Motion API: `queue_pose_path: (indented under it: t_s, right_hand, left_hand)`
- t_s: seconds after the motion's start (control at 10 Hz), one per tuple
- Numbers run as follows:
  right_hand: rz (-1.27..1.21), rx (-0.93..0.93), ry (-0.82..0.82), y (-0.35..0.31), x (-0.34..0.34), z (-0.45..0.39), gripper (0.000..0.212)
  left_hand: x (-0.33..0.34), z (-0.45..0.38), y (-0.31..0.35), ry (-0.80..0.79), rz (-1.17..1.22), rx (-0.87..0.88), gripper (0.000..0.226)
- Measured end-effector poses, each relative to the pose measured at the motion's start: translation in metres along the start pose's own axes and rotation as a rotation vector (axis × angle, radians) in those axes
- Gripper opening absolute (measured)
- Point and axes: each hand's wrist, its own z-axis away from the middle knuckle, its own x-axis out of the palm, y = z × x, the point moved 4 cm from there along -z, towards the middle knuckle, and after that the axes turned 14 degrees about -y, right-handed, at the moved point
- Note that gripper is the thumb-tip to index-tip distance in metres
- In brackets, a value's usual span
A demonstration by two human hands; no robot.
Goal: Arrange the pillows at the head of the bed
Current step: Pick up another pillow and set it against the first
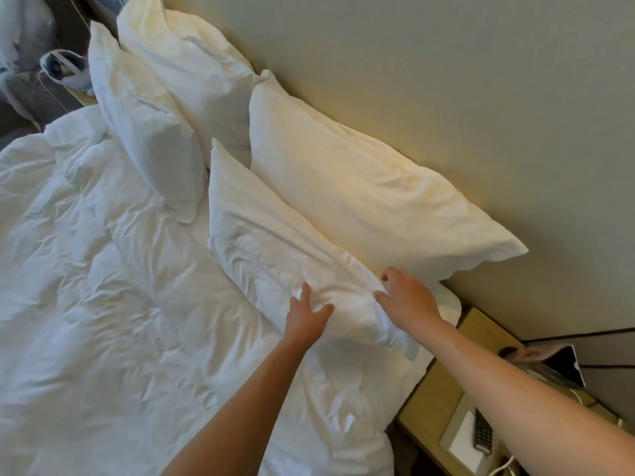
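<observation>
Several white pillows stand along the wall at the head of the bed. The near front pillow (271, 249) leans against the near back pillow (371, 194). My left hand (307, 316) lies with fingers spread on the front pillow's lower end. My right hand (407, 297) rests on its top edge, fingers curled into the fabric. Further along are a far front pillow (144, 132) and a far back pillow (192, 63), both upright.
A crumpled white duvet (103, 304) covers the bed. A wooden bedside table (446, 400) stands at the lower right with a remote control (482, 432) and a white cable. A beige wall (481, 97) runs behind the pillows. Bags and cords lie at the top left.
</observation>
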Motion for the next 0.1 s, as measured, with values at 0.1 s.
queue_pose_path:
  t_s: [0.1]
  right_hand:
    - [-0.118, -0.025, -0.005, 0.0034, -0.0345, 0.0302, 0.050]
  left_hand:
    - [0.0089, 0.0128, 0.0052, 0.002, 0.028, -0.015, 0.086]
